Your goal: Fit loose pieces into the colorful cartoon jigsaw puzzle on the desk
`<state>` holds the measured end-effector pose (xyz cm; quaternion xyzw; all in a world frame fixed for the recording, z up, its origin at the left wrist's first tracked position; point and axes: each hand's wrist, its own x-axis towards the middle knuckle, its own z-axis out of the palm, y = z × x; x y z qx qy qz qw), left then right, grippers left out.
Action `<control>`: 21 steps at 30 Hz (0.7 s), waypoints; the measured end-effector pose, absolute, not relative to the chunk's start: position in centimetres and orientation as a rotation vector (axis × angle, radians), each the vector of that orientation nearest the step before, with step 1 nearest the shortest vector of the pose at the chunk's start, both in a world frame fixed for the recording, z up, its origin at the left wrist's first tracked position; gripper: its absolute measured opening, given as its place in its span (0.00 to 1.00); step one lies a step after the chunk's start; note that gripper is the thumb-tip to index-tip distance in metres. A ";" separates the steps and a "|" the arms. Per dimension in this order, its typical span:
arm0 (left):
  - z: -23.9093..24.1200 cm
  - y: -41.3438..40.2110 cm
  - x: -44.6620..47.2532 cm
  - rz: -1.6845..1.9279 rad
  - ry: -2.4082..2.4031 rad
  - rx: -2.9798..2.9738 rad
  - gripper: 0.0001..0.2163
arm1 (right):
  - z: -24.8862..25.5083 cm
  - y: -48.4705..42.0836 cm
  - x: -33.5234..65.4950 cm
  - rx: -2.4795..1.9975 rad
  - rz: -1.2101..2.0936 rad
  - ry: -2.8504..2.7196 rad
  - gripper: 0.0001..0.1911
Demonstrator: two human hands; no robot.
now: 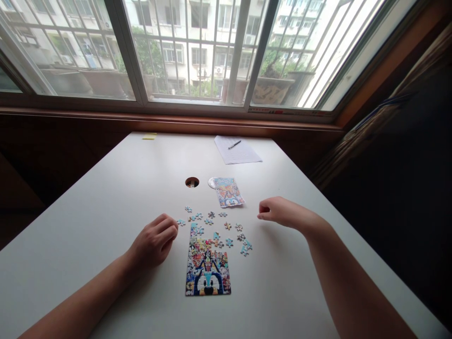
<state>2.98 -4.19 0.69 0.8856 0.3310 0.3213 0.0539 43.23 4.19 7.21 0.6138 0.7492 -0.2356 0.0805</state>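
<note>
A partly assembled colourful jigsaw puzzle (207, 268) lies on the white table (106, 212) in front of me. Several loose puzzle pieces (215, 221) are scattered just beyond its top edge. My left hand (155, 240) rests on the table left of the puzzle, fingers curled into a loose fist, close to a loose blue piece (181, 222). My right hand (278, 212) hovers right of the loose pieces, fingers drawn together; whether they hold a piece is hidden. A small printed picture card (229, 192) lies beyond the pieces.
A round cable hole (192, 182) sits mid-table, with a clear round lid (213, 182) beside the card. A sheet of paper (237, 150) with a pen (234, 144) lies at the far edge, a yellow note pad (149, 136) further left. Windows run behind; a dark drop lies right.
</note>
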 end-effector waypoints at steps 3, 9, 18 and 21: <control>0.7 -4.2 3.0 0.966 1.014 2.703 0.11 | 7.3 4.1 43.0 1.819 -0.718 2.223 0.09; 0.6 -4.2 3.0 0.948 1.028 2.718 0.11 | 7.6 3.9 42.9 1.802 -0.718 2.215 0.10; 0.4 -4.1 2.9 0.929 1.028 2.725 0.11 | 7.7 3.8 42.8 1.788 -0.716 2.213 0.10; 0.4 -4.1 2.9 0.928 1.015 2.728 0.11 | 7.7 3.9 42.8 1.779 -0.705 2.223 0.09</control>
